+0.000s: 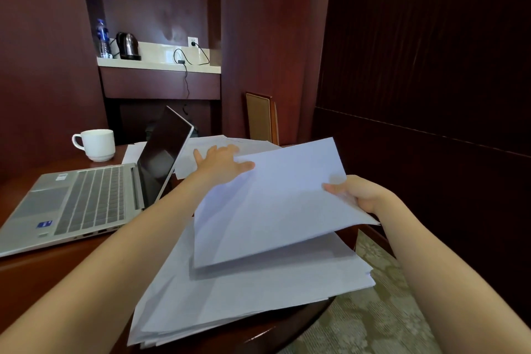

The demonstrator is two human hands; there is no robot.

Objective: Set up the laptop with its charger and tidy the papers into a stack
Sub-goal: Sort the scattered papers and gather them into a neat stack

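My right hand (355,192) pinches the right edge of a few white sheets (273,204), held lifted above a loose pile of papers (258,293) on the near part of the round wooden table (57,270). My left hand (221,159) reaches forward with spread fingers and rests on more white sheets (250,145) lying behind the laptop. The silver laptop (86,198) stands open at the left, its screen dark. A black charger cable (188,66) hangs from the wall socket (193,42) on the far counter.
A white cup (96,144) stands on the table behind the laptop. A kettle (128,45) and a water bottle (103,39) stand on the far counter. A chair back (260,118) rises beyond the table. Patterned carpet (373,310) lies at the lower right.
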